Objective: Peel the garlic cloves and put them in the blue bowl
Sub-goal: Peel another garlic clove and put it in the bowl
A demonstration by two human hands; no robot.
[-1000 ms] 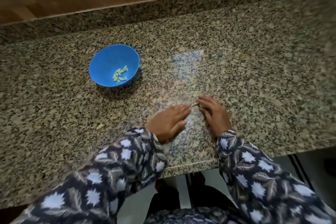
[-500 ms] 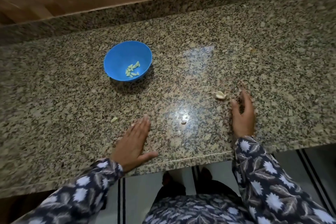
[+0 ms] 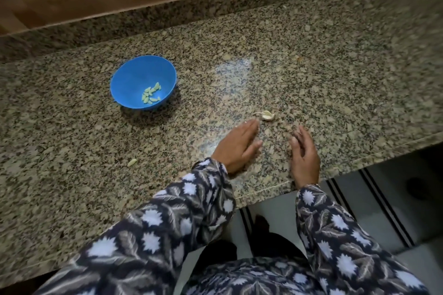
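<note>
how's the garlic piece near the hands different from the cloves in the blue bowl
The garlic piece lies alone on the counter; the cloves sit clustered in the blue bowl. The garlic piece is whitish with a thin papery tail; the cloves look smooth and pale green. The garlic piece looks larger than any one clove. Neither is being held.

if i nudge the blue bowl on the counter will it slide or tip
The blue bowl looks like thin plastic and holds only a few peeled cloves, so it is probably light. The granite counter is glossy, so a low push would likely slide it. Its rounded sides narrow toward the base, so a push at the rim might tip it.
</note>
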